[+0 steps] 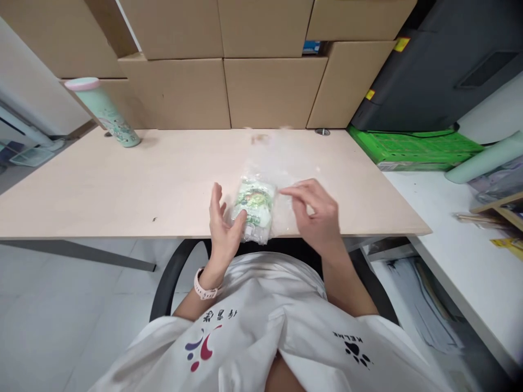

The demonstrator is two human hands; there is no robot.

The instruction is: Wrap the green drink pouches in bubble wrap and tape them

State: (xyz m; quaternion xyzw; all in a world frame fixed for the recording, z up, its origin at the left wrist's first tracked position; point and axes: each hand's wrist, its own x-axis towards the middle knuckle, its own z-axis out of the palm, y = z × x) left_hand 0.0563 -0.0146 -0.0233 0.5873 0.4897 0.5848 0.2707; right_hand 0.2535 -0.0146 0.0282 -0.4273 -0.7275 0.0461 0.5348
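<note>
A printed packet (256, 198) was still plastic-wrapped, left hand (225, 231) open at eight o'clock, right hand (316, 212) at three, its grip unclear.

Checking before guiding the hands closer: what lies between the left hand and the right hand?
In the head view, a plastic-wrapped green-and-white packet lies between the left hand and the right hand; the left hand's thumb overlaps it.

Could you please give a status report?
Left hand open, thumb over green-and-white rectangular plastic packet. Right hand by packet's right side, contact unclear. Mint-green cylindrical tumbler far left, not obstructing.
</note>
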